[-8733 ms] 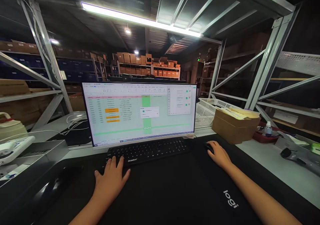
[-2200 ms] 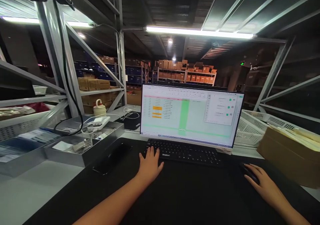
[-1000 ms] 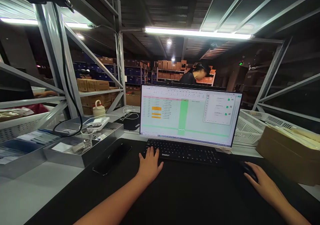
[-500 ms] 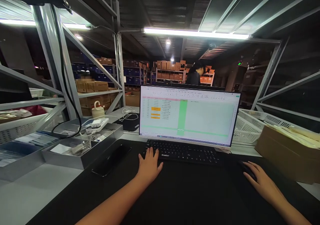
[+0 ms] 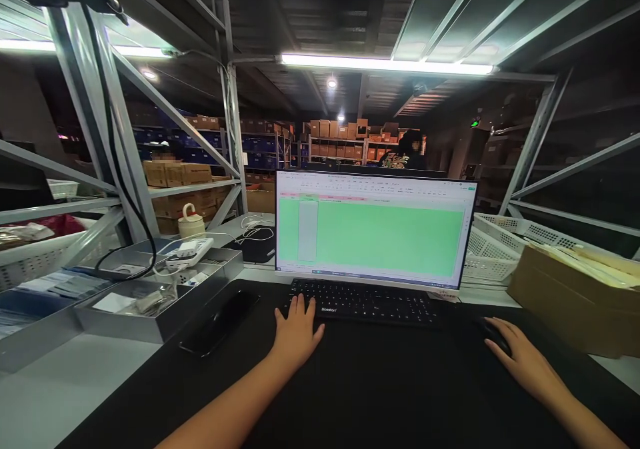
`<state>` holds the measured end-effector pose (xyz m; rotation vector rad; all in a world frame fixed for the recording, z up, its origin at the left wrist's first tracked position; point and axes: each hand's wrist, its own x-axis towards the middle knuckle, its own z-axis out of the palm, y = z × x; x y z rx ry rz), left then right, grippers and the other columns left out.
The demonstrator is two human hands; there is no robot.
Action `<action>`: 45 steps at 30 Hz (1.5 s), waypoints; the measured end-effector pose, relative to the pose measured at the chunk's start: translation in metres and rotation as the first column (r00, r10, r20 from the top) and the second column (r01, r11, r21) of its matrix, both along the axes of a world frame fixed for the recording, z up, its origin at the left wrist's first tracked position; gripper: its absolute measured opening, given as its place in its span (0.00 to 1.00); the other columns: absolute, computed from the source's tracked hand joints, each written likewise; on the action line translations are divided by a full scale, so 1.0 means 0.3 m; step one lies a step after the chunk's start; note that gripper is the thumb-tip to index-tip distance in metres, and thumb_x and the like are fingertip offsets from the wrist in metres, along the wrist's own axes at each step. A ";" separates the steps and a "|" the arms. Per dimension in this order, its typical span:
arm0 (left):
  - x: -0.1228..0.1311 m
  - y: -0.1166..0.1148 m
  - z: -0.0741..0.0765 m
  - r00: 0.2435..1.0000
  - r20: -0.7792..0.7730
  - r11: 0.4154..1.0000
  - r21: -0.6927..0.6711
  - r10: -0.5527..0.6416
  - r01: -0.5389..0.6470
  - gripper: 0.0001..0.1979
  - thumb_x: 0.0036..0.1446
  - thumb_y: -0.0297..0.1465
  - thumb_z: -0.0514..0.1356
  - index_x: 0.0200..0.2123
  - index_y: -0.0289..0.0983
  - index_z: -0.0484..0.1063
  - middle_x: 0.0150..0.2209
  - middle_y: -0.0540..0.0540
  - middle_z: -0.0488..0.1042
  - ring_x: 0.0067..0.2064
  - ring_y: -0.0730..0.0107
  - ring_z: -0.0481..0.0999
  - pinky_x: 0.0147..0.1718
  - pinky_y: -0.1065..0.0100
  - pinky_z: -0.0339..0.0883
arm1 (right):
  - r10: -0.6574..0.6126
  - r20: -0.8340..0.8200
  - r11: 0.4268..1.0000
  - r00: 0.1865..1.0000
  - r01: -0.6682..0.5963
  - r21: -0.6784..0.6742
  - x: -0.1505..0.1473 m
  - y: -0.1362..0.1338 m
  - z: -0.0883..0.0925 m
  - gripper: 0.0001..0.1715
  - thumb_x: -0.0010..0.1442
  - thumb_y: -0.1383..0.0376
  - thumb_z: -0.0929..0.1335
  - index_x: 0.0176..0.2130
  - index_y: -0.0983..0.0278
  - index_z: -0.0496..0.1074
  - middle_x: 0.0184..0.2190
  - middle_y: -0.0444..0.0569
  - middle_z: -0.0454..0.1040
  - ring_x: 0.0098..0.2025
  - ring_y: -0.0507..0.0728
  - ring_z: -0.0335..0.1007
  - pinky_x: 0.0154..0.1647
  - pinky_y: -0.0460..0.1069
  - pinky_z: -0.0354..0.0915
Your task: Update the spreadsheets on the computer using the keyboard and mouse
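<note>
My left hand [image 5: 296,332] rests with spread fingers on the left end of a black keyboard [image 5: 360,300]. My right hand [image 5: 525,359] is curved over a dark computer mouse [image 5: 493,336], which is partly hidden beneath the fingers. Behind the keyboard stands a monitor [image 5: 385,232] with a spreadsheet on it, mostly green, with one tall pale grey column at the left. A black desk mat [image 5: 380,382] lies under the keyboard and both hands.
A dark phone [image 5: 220,322] lies left of the keyboard. Farther left are grey trays [image 5: 150,322] with small items and a cream jug-like container [image 5: 191,222]. At right stand a cardboard box [image 5: 555,302] and white perforated baskets [image 5: 487,256]. A person [image 5: 413,149] is behind the monitor.
On the monitor, the rows with orange cells have gone and green covers most of the sheet, with one grey column. The person behind has shifted right. Both hands keep their places.
</note>
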<state>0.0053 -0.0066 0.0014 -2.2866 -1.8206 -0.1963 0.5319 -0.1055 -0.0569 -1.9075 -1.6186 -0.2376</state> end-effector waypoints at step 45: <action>0.004 0.061 -0.032 0.995 -0.083 0.998 -0.028 0.053 -0.055 0.34 0.64 0.42 0.41 0.70 0.35 0.49 0.71 0.31 0.51 0.72 0.44 0.48 0.60 0.34 0.53 | -0.272 -0.012 0.960 0.962 0.270 -0.077 -0.068 -0.025 0.073 0.27 0.62 0.57 0.61 0.59 0.59 0.68 0.61 0.55 0.64 0.61 0.62 0.65 0.61 0.56 0.62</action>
